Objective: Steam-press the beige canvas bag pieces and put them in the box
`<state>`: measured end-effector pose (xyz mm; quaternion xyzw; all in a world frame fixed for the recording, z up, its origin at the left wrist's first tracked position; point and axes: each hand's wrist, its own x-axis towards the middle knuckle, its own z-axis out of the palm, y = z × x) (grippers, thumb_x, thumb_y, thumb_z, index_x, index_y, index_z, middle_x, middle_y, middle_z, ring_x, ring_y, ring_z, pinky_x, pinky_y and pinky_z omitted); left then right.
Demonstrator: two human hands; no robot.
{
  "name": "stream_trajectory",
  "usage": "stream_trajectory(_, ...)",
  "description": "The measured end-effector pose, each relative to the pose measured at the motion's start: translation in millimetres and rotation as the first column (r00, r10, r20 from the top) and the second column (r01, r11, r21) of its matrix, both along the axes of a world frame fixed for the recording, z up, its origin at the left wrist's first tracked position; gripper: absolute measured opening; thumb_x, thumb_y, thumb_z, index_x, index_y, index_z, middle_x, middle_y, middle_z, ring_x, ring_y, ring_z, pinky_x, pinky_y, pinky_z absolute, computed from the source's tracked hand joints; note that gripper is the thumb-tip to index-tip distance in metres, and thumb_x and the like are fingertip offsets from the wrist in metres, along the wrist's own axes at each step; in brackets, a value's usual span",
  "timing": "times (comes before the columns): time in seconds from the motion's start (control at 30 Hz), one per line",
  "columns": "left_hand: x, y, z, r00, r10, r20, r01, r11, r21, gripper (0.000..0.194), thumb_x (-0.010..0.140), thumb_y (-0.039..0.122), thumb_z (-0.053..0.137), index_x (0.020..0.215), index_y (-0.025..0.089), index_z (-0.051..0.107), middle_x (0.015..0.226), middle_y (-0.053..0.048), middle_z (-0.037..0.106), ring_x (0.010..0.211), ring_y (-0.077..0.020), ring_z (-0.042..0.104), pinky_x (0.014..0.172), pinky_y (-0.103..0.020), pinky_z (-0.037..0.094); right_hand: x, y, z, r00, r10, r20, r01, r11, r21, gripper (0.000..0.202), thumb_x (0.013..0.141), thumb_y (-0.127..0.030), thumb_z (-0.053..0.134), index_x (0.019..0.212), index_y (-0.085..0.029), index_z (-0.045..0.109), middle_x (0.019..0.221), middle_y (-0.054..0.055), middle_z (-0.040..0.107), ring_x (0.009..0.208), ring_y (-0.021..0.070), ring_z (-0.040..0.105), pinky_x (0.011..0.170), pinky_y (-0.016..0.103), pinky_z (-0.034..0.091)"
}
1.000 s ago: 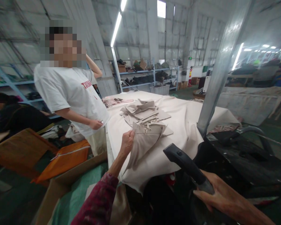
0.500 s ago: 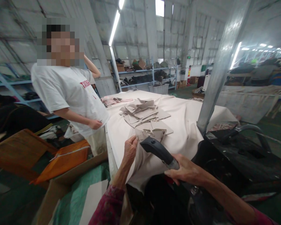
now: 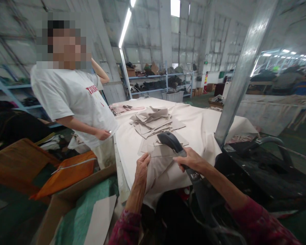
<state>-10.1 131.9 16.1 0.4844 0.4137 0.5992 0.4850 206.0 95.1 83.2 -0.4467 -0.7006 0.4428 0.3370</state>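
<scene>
My left hand [image 3: 142, 170] pinches the left edge of a grey-beige fabric piece [image 3: 161, 151], held up over the near end of the table. My right hand [image 3: 192, 160] is wrapped round a black curved vacuum hose handle [image 3: 170, 140]. Its tip lies over the upper part of the fabric piece; whether it touches the cloth I cannot tell. The dark hose [image 3: 202, 190] runs down from my right hand. Just beyond, a loose pile of similar fabric pieces [image 3: 151, 119] rests on the pale cloth [image 3: 201, 117] covering the table.
A metal post [image 3: 238, 81] rises at the table's right, beside a black machine [image 3: 267, 173]. At the left stands a person in a white T-shirt [image 3: 73, 98]. A carton with green lining [image 3: 85, 204] is at lower left, near an orange chair [image 3: 66, 172]. Pinkish fabric [image 3: 124, 109] lies farther back.
My right hand has moved the hose handle up and forward over the fabric piece. The piece, crumpled with dark edges showing before, is now stretched flatter. My left hand stays at its edge.
</scene>
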Motion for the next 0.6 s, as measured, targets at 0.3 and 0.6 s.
stream_trajectory(0.3, -18, 10, -23.5, 0.964, 0.236, -0.125, -0.252, 0.959, -0.128, 0.024, 0.076, 0.019, 0.057, 0.098, 0.015, 0.066, 0.113, -0.008, 0.065, 0.114, -0.0229, 0.054, 0.100, -0.037, 0.040, 25, -34, -0.8, 0.999, -0.017, 0.029, 0.019, 0.997, -0.078, 0.018, 0.078, -0.031, 0.057, 0.077, -0.014, 0.052, 0.047, -0.003, 0.056, 0.040, 0.0095, 0.047, 0.040, 0.018, 0.036)
stream_trajectory(0.6, -4, 2, -25.6, 0.996, 0.088, -0.012, -0.089, 0.995, -0.055, 0.029, 0.074, 0.028, 0.056, 0.099, 0.015, 0.065, 0.106, -0.007, 0.069, 0.108, -0.0237, 0.058, 0.094, -0.038, 0.045, -17, -47, -19.2, 0.988, 0.156, 0.010, -0.151, 0.971, -0.182, 0.012, 0.074, -0.023, 0.058, 0.080, -0.016, 0.051, 0.047, -0.005, 0.054, 0.041, 0.0099, 0.051, 0.037, 0.016, 0.036)
